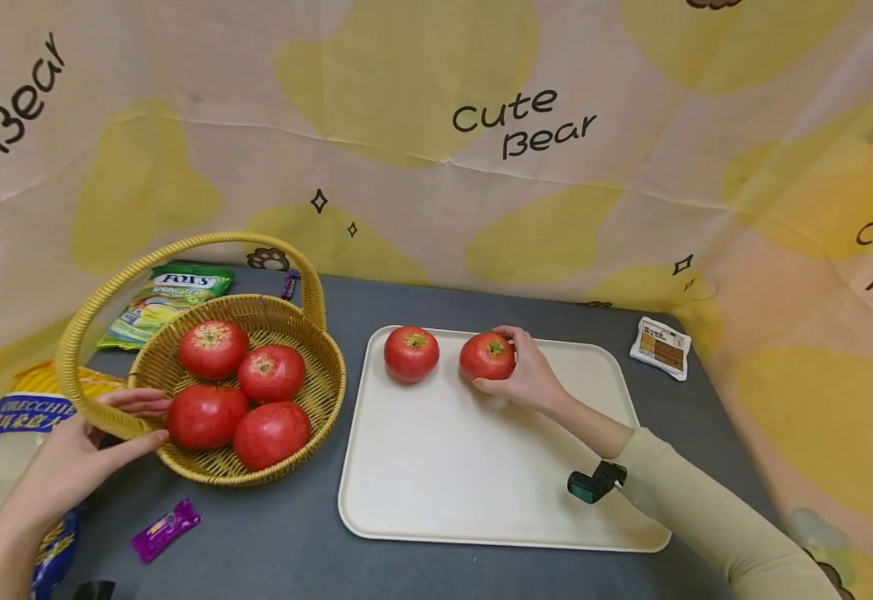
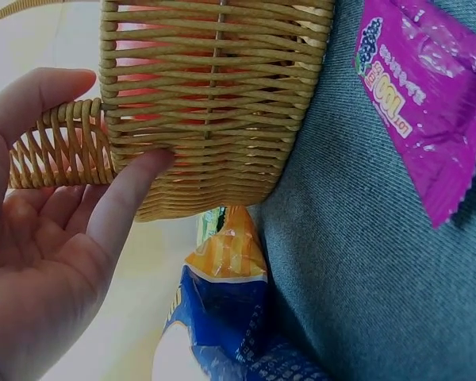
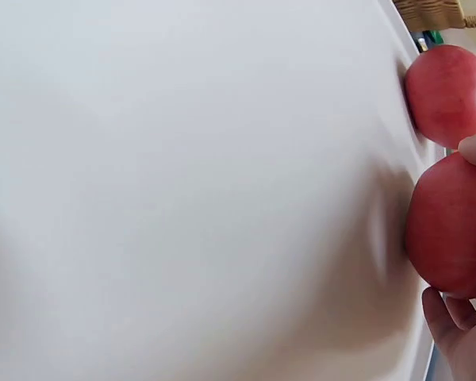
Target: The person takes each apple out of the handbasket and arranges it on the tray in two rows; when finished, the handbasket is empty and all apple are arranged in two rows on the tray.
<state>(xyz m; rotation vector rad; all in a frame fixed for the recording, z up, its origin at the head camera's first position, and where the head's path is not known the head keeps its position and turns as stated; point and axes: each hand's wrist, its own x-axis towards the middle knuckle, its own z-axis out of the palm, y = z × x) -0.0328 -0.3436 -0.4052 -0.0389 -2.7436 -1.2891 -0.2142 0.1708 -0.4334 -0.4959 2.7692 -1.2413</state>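
Note:
My left hand (image 1: 94, 454) grips the yellow wicker basket (image 1: 334, 400) at its left side, where the arched handle joins the rim. Inside the basket are several red tomatoes (image 1: 207, 417). In the left wrist view the thumb and fingers (image 2: 131, 194) lie around the handle's base and against the woven wall. Over at the white tray (image 1: 436, 483), my right hand (image 1: 529, 375) holds a tomato (image 1: 484, 357) near the far edge, thumb and fingers on opposite sides of it. Another tomato (image 1: 411, 354) sits just left of it on the tray.
Behind the basket lies a green Fox's candy bag (image 1: 173, 292). A blue and yellow pasta bag (image 2: 222, 294) stands left of it. One purple-wrapped candy (image 1: 166, 531) lies in front of the basket. A small white and brown packet (image 1: 661, 347) is at the far right, and a patterned cloth hangs behind.

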